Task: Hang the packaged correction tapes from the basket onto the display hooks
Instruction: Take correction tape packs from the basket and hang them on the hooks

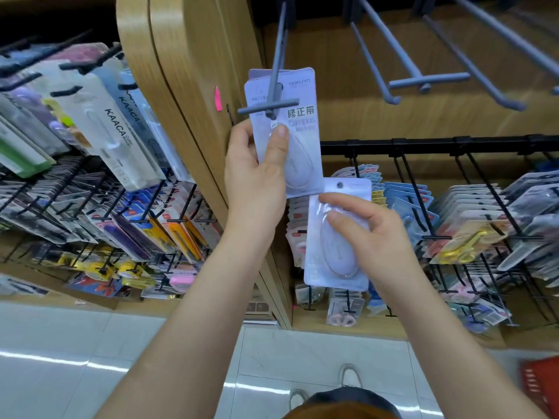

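Your left hand (254, 176) pinches one correction tape pack (299, 131) at the grey hook (273, 95) to thread it; your right hand (372, 237) grips the next pack (335, 258) below, ready

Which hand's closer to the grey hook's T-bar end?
Left. The left hand is just below the T-bar end, gripping a pack up against it. The right hand is lower and to the right, holding a second pack.

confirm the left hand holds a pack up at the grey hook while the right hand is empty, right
Not quite: the right hand is not empty; it grips a second pack, as the head view shows. The left hand does hold a pack at the grey hook.
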`<state>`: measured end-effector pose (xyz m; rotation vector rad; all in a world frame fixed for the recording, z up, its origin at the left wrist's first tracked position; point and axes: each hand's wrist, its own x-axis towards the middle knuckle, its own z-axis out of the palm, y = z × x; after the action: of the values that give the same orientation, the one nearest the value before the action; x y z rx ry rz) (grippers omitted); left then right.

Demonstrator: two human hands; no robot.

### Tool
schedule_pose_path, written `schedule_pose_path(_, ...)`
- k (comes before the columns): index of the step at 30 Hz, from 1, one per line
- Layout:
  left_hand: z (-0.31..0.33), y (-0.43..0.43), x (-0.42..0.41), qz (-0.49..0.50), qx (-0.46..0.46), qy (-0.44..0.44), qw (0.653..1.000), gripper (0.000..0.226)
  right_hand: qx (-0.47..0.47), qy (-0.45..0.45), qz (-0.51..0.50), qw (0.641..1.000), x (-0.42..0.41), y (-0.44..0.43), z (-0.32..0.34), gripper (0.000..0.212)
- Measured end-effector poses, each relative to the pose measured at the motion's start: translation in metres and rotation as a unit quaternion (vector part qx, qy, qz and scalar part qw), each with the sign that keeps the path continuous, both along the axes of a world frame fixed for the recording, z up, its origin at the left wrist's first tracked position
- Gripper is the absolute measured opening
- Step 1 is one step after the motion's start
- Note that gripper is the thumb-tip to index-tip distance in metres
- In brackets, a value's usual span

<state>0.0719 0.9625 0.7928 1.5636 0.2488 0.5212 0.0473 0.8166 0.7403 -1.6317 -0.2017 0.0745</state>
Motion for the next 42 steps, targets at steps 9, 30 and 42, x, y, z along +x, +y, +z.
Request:
schedule_pose_path(9,-0.033,0.016,-0.032,-0.051,0.168,0.206,0.963,0.076,0.101,0.005,0.06,0.993,0.001,-0.023,0.016,0.09)
schedule_pose_path(30,0.005,0.015,-0.053,-0.071,0.014,-0.079,0.994,0.009,0.006,-0.029,0.132,0.991,-0.002,-0.009,0.011,0.021)
schedule_pose_path(42,0.023,0.014,-0.024,-0.007,0.052,-0.142,0.988,0.009,-0.029,-0.079,0.066,0.994,-0.002,0.01,0.012,0.021)
